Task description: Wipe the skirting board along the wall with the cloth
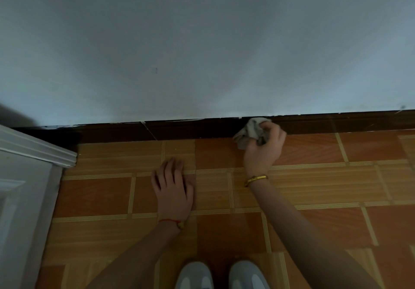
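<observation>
A dark brown skirting board (190, 129) runs along the foot of the pale wall (202, 53). My right hand (263, 147) grips a crumpled grey cloth (249, 131) and holds it against the board right of centre. White paint flecks mark the board's top edge. My left hand (173, 185) rests flat on the orange tiled floor (314, 187), fingers straight and pointing at the wall, a little short of the board.
A white door frame (33, 151) and door stand at the left, where the skirting board ends. Two grey shoes (220, 275) show at the bottom edge. The board continues to the right edge of view.
</observation>
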Tool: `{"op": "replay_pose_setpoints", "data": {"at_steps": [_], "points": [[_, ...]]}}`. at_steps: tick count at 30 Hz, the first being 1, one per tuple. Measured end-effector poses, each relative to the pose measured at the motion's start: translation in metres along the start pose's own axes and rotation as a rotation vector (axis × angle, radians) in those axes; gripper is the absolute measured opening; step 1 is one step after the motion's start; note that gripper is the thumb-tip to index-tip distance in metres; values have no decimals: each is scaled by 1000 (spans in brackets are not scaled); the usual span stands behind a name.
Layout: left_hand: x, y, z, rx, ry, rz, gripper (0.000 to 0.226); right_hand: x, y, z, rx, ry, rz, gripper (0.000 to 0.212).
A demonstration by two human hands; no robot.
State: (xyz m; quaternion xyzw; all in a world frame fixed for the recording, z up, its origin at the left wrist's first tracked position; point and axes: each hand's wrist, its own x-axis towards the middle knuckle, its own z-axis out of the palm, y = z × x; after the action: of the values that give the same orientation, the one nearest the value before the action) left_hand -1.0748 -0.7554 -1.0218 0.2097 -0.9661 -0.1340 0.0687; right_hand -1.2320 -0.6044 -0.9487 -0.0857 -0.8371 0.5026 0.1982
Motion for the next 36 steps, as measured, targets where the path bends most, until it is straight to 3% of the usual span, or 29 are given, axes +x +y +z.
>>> {"op": "replay_pose_setpoints", "data": {"at_steps": [6,14,17,20,23,31,34,36], "points": [[0,0,0,-16,-2,5,50,31,12,-23,4,179,87,32],[0,-2,2,-8,4,11,51,-21,-18,14,50,-135,-140,26],[0,-2,3,-13,4,12,51,-6,-11,2,45,-46,-92,28],[-1,-2,3,-12,5,10,51,25,3,-20,34,144,115,32],[-1,-1,3,-16,7,11,51,40,10,-31,33,224,107,27],[-1,-1,4,-7,15,11,52,-21,-17,12,38,-134,-112,24],[-1,-1,4,-21,16,7,52,-16,-7,10,11,-123,-125,30],[-1,0,3,-39,16,3,50,0,7,-1,-31,-29,14,34]]}}
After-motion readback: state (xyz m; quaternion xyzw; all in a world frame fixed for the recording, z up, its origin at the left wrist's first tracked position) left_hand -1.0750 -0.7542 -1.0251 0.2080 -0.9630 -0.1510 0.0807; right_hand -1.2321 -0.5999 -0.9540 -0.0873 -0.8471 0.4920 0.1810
